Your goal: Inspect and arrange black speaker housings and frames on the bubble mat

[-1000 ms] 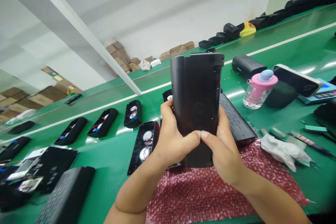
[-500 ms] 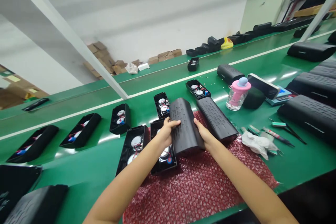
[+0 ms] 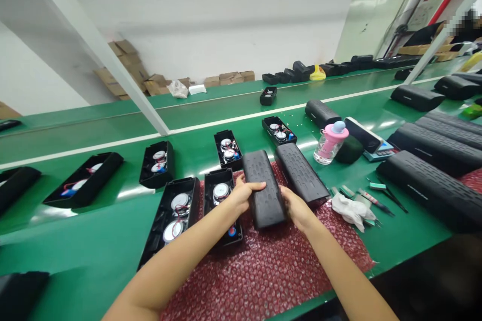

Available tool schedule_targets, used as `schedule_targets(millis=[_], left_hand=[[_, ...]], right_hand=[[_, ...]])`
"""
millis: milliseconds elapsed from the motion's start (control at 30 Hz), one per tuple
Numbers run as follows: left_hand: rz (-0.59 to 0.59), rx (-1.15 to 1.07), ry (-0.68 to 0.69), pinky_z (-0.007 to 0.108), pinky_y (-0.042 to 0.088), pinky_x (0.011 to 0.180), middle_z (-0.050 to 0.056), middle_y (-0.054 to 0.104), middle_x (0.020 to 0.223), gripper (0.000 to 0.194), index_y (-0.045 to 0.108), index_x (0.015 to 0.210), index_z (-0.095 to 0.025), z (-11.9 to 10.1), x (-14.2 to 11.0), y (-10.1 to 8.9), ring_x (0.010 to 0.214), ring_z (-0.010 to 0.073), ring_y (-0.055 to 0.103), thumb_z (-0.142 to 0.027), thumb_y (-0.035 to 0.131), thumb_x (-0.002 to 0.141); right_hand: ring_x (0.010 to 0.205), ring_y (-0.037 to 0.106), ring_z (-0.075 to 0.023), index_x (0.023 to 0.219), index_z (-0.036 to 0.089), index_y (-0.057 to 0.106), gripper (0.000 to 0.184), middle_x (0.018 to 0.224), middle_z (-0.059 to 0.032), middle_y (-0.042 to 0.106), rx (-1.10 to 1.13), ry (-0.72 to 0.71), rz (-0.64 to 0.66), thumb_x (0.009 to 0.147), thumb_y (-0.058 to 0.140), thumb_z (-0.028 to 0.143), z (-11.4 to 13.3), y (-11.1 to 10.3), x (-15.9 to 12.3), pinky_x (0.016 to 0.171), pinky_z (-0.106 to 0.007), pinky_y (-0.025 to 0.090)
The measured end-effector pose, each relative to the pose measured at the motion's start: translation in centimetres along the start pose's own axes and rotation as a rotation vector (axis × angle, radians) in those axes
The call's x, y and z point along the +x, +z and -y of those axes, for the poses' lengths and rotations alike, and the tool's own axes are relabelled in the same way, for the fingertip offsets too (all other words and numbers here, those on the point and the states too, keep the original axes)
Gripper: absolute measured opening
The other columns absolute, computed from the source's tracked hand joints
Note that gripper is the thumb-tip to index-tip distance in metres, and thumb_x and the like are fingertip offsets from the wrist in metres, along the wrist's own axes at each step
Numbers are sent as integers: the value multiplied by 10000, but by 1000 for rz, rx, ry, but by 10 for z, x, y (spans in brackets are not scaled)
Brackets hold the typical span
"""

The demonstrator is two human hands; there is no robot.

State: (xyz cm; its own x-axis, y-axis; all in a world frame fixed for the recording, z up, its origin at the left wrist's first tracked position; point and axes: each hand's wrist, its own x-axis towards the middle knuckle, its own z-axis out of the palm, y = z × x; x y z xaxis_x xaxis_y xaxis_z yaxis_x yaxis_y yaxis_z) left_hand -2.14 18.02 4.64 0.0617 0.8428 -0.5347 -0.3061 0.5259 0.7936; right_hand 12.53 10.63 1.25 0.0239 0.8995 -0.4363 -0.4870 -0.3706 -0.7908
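A black speaker housing [image 3: 263, 195] with a slotted pattern on its face is held between my two hands, above red bubble wrap [image 3: 263, 271]. My left hand [image 3: 244, 194] grips its left edge, thumb lying across the face. On the opposite edge my right hand [image 3: 295, 205] is closed, its fingers partly hidden behind the housing. Close on the left lies an open speaker shell [image 3: 221, 191] with round white drivers and wires, partly covered by my left forearm. A larger open shell [image 3: 175, 215] sits beside it. To the right rests a second slotted housing [image 3: 301, 173].
Several open shells [image 3: 156, 163] stand along the green bench to the left. A pink-lidded bottle [image 3: 331, 143], white tissue [image 3: 352, 209], tweezers [image 3: 391, 194] and finished-looking speakers [image 3: 425, 190] lie on the right. A white post [image 3: 101, 55] rises at the far side.
The view has swung to the right, so most things appear further left. The housing between my hands has tipped slightly and sits a little lower in view. Both hands keep hold of it.
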Motion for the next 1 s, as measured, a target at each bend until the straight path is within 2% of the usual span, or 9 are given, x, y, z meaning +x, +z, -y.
schedule_targets(millis=[100,233,467,567,667,767,833,933,1000], left_hand=[[-45,22,-2,522,587,804,96,665,1024,869,429,1205,-201,1,6,7,752,232,687,-28,884,484],[-25,34,4,506,585,808,101,665,1021,802,455,1147,-191,2,6,20,780,242,691,-37,892,493],[-30,82,24,480,574,831,117,647,1099,773,436,1170,-205,10,4,29,862,239,673,-44,860,545],[37,121,20,482,548,890,122,675,1054,567,525,1063,-174,6,-3,27,929,269,679,-56,813,589],[127,156,33,489,463,1025,137,702,1077,391,584,1016,-152,-9,-19,18,1050,283,672,-59,718,661],[162,168,63,480,343,1136,157,650,1285,517,563,1183,-164,-33,-38,-6,1243,275,593,-87,694,689],[154,263,178,453,301,1166,185,524,1455,683,467,1343,-165,-51,-48,-34,1374,267,480,-126,693,700],[77,698,507,442,265,1193,182,413,1549,729,391,1435,-150,-72,-61,-90,1448,261,377,-247,646,759],[-28,1046,643,466,263,1197,167,443,1531,671,426,1425,-142,-77,-71,-130,1430,281,399,-337,597,806]], right_hand=[[1443,393,-241,1381,186,537,720,1519,-91,478,-206,-182,-6,716,768,335,-8,-11,-20,1233,-399,245],[1465,345,-268,1516,160,362,892,1574,-138,378,-519,-377,-29,738,739,382,-19,-22,-33,1239,-462,201],[1519,222,-247,1569,136,234,921,1639,-137,231,-603,-350,23,820,626,501,-22,-36,-31,1253,-437,124],[1518,225,-253,1570,120,223,932,1639,-145,226,-642,-347,10,820,603,523,-23,-38,-30,1253,-446,126],[1495,283,-281,1559,101,249,909,1609,-177,292,-733,-371,-25,831,581,532,-26,-38,-30,1239,-487,187],[1420,404,-329,1489,101,394,758,1515,-212,434,-889,-494,-130,875,535,522,-26,-35,-39,1186,-564,290],[1345,482,-340,1382,122,523,586,1426,-211,520,-997,-692,-221,911,518,470,-24,-28,-52,1135,-589,358],[1239,561,-304,1266,174,597,378,1310,-170,599,-1066,-1026,-247,926,555,335,-23,-11,-74,1068,-542,444],[1192,590,-270,1249,208,598,335,1266,-140,623,-1069,-1116,-123,921,576,274,-30,4,-84,1037,-489,481]])
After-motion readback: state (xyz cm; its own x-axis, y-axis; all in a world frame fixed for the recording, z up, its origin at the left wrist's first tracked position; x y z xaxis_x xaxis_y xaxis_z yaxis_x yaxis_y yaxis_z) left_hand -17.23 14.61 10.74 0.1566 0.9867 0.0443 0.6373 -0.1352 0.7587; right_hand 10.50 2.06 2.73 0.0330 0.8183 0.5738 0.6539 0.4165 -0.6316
